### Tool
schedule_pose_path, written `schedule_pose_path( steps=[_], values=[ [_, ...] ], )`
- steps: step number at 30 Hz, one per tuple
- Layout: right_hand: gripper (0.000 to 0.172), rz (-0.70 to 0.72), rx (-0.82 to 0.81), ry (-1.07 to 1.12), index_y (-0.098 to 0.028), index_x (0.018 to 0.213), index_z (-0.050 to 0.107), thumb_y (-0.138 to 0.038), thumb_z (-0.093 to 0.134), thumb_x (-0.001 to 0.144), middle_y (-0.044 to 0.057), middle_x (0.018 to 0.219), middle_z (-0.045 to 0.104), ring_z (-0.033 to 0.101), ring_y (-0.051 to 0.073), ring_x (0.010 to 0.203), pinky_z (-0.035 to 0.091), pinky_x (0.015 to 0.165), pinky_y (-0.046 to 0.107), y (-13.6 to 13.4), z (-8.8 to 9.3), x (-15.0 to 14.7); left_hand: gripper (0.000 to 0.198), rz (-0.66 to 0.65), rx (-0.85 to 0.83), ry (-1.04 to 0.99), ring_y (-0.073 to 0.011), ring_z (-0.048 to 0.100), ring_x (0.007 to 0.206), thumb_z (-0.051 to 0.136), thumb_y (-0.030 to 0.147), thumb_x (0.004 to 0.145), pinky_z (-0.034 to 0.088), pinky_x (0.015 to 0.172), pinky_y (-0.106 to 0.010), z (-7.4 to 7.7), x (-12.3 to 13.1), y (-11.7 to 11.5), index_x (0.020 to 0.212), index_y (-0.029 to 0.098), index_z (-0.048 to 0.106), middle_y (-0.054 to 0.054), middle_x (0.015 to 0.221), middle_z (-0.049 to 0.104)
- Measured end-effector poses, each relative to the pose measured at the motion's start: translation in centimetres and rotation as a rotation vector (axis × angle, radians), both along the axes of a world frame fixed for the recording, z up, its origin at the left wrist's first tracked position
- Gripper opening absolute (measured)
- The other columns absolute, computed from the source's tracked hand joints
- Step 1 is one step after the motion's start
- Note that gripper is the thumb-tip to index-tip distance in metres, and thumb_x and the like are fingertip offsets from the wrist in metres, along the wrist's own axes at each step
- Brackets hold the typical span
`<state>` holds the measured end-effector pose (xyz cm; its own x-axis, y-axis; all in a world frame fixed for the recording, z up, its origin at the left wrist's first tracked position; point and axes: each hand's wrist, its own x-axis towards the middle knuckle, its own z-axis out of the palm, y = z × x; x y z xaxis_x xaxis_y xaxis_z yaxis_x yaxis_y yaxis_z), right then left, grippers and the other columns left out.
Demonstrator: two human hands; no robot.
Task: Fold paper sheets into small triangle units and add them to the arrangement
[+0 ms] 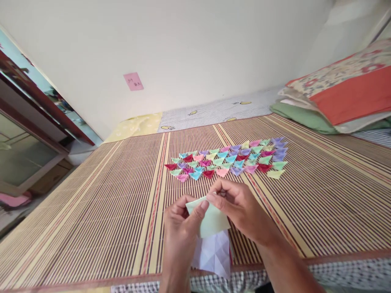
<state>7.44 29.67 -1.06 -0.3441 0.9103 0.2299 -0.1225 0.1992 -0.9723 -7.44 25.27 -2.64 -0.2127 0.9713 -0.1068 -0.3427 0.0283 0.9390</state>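
Observation:
A pale green sheet of paper (214, 221) is held up between my two hands, near the front edge of the mat. My left hand (183, 219) grips its left side, thumb on the near face. At the upper edge, my right hand (233, 203) pinches the sheet between thumb and fingers. Below it lies creased lavender paper (212, 254), partly covered by the green sheet. Beyond my hands, several small folded paper pieces (222, 172) in pink, red, blue, green, yellow and purple stand in rows.
A striped woven mat (131, 203) covers the bed. At the right back are stacked a red and floral pillow (354, 89) and green cloth (305, 118). A pink note (133, 81) is stuck to the white wall (198, 49). A doorway with red-brown frame (73, 120) is at left.

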Motion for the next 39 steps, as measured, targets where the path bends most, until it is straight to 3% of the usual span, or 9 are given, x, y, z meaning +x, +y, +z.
schedule_pose_path(
  steps=[2,7,11,14,17,23,29,34,39],
  values=[
    [0.031,-0.002,-0.011,-0.002,-0.020,0.077,0.064,-0.045,0.075,0.093,-0.004,0.065,0.054,0.048,0.011,0.056,0.039,0.048,0.021,0.2,-0.1,0.1,0.035,-0.007,-0.010,-0.025,-0.0103,0.059,0.049,0.097,0.040,0.071,0.050,0.049,-0.020,0.1,0.0,0.1,0.070,0.016,0.071,0.002,0.058,0.067],
    [0.034,-0.230,-0.081,0.145,-0.021,0.076,0.063,-0.049,0.074,0.091,-0.002,0.066,0.059,0.053,0.013,0.057,0.047,0.052,0.023,0.4,-0.9,-0.9,0.033,-0.020,0.020,-0.037,-0.0128,0.065,0.058,0.100,0.034,0.062,0.056,0.059,-0.023,0.4,1.0,0.4,0.084,0.016,0.083,-0.002,0.070,0.076],
    [0.037,-0.182,-0.173,0.200,-0.022,0.078,0.062,-0.054,0.076,0.089,-0.002,0.066,0.063,0.058,0.014,0.055,0.052,0.053,0.025,0.8,-1.5,-1.4,0.025,0.136,0.059,-0.024,-0.0137,0.068,0.063,0.096,0.035,0.072,0.057,0.061,-0.023,-0.1,1.0,0.4,0.083,0.017,0.082,-0.003,0.075,0.078],
    [0.034,-0.128,-0.122,0.130,-0.020,0.079,0.066,-0.051,0.076,0.090,0.000,0.068,0.067,0.065,0.016,0.063,0.057,0.061,0.027,1.1,-1.8,-1.3,0.020,0.267,0.136,-0.001,-0.0136,0.071,0.073,0.092,0.035,0.079,0.059,0.070,-0.022,-0.5,0.6,0.2,0.086,0.019,0.081,-0.001,0.081,0.079],
    [0.033,-0.084,-0.075,0.076,-0.020,0.080,0.067,-0.049,0.073,0.094,0.000,0.069,0.068,0.068,0.017,0.067,0.058,0.064,0.027,1.1,-2.0,-1.1,0.018,0.312,0.184,0.013,-0.0106,0.068,0.071,0.091,0.034,0.083,0.057,0.071,-0.019,-0.6,0.3,0.1,0.083,0.020,0.079,0.001,0.081,0.077],
    [0.030,-0.039,0.010,0.015,-0.019,0.081,0.066,-0.042,0.066,0.100,-0.001,0.068,0.066,0.065,0.015,0.065,0.052,0.066,0.026,1.2,-2.1,-0.9,0.024,0.257,0.145,-0.009,-0.0121,0.066,0.064,0.092,0.034,0.080,0.054,0.059,-0.021,-0.7,0.0,0.1,0.096,0.020,0.084,0.000,0.078,0.076],
    [0.031,0.054,0.013,0.015,-0.019,0.081,0.064,-0.044,0.069,0.099,-0.002,0.071,0.061,0.060,0.014,0.067,0.047,0.064,0.025,1.1,-1.6,-0.3,0.021,0.327,0.176,0.024,-0.0114,0.065,0.060,0.092,0.037,0.080,0.054,0.056,-0.020,-0.6,0.2,-0.1,0.085,0.019,0.082,0.001,0.072,0.073],
    [0.026,-0.004,0.047,0.024,-0.019,0.083,0.068,-0.039,0.071,0.098,-0.003,0.071,0.057,0.049,0.012,0.064,0.040,0.057,0.023,0.6,-1.3,-0.6,0.026,0.341,0.162,0.130,-0.0105,0.060,0.054,0.092,0.040,0.080,0.049,0.048,-0.019,-0.5,1.0,-0.3,0.077,0.019,0.077,0.002,0.064,0.066],
    [0.029,-0.069,-0.014,0.096,-0.019,0.079,0.067,-0.042,0.071,0.097,-0.003,0.067,0.055,0.047,0.011,0.059,0.039,0.053,0.023,0.7,-1.3,-1.0,0.033,0.489,0.288,0.313,-0.0142,0.070,0.077,0.090,0.035,0.081,0.059,0.065,-0.022,-0.2,1.6,-0.4,0.110,0.024,0.076,-0.002,0.095,0.076]
  ],
)
